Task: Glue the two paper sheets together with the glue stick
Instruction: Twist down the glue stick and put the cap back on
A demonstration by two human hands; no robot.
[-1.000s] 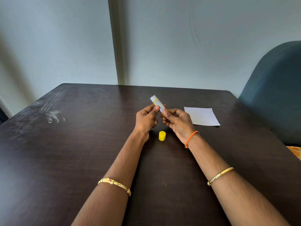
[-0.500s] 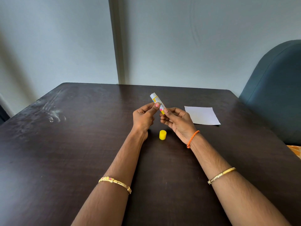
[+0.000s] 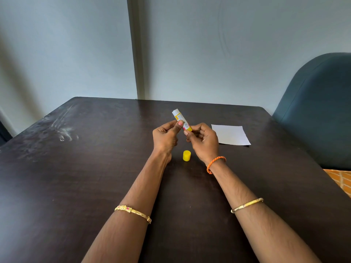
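A white and yellow glue stick (image 3: 179, 117) is held tilted above the middle of the dark table, its uncapped white end pointing up and away. My left hand (image 3: 165, 136) pinches its body with thumb and fingers. My right hand (image 3: 204, 142) grips its yellow lower end with the fingertips. The yellow cap (image 3: 186, 155) stands on the table just below and between my hands. White paper (image 3: 230, 134) lies flat to the right of my right hand; I can make out only one sheet outline.
The dark wooden table (image 3: 76, 177) runs to a wall at the back. A blue-grey chair back (image 3: 319, 111) stands at the right edge. An orange patterned cloth (image 3: 341, 179) shows at the far right. Pale smears mark the table's left side.
Both hands stay on the glue stick with only slight finger shifts at its base. The cap and paper have not moved.
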